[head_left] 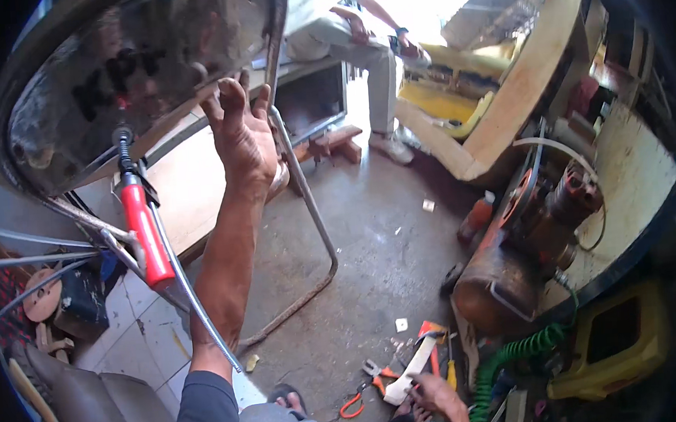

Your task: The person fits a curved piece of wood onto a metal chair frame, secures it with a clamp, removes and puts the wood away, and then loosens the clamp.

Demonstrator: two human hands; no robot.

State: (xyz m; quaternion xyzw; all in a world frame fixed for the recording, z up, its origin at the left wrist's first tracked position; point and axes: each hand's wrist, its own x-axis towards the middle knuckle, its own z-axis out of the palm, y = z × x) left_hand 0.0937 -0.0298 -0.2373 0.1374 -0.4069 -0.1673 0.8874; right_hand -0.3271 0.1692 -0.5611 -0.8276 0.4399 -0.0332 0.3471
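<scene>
My left hand [245, 139] is raised at the lower edge of a dark oval panel [167, 82]. Its fingers are spread and slightly bent, with the tips at the panel edge. A bent metal tube frame [320, 239] surrounds the panel and runs down to the floor. Left of my forearm, a red-handled bar clamp [147, 234] has its screw pad against the panel; its ridged bar hangs down. Low at the right, my right hand [440, 400] is by a cream strip [412, 370] on the floor, fingertips pinched at its edge. What they hold is unclear.
Orange-handled pliers [377, 372] and a yellow-handled screwdriver [451, 374] lie beside the strip. A rusty compressor [497, 282] with a green coiled hose [517, 348] stands right. A seated person [380, 77] is at the back, near a curved wooden frame [496, 135]. Grey padding [101, 392] lies lower left.
</scene>
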